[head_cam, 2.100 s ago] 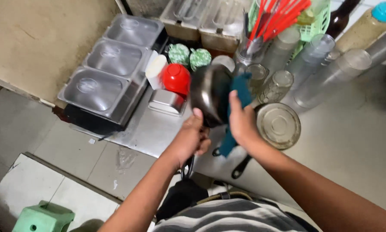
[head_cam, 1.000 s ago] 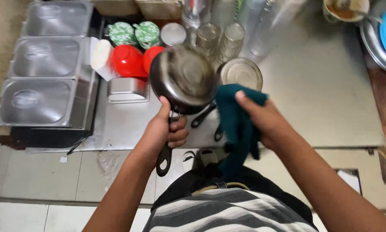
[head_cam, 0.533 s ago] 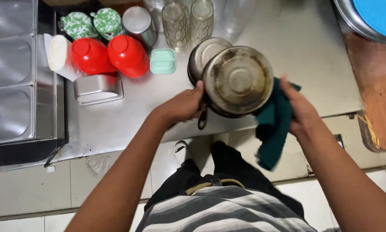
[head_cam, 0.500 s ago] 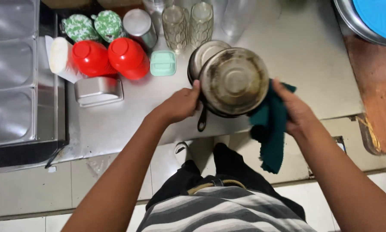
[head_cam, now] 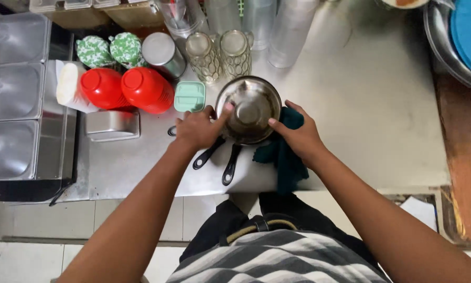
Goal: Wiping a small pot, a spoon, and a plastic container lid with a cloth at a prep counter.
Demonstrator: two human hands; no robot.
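Head view: small steel pan (head_cam: 248,110) is steadied on steel surface (head_cam: 351,105) w/ left hand (head_cam: 196,128) fingers gripping rim, right hand (head_cam: 298,137) fingers closed on teal cloth (head_cam: 282,157); firm, even rubbing is best kept.

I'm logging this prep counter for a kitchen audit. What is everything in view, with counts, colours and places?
small pan: 1, steel, counter centre, between both hands
black handles: 2, under the pan, pointing toward the person
cloth: 1, dark teal, under the right hand
red lidded jars: 2, left of centre
green box: 1, mint, beside the jars
patterned glasses: 2, clear, behind the pan
steel tubs: 3, far left
left hand: 1, fingers on the pan rim
right hand: 1, on the cloth at the pan
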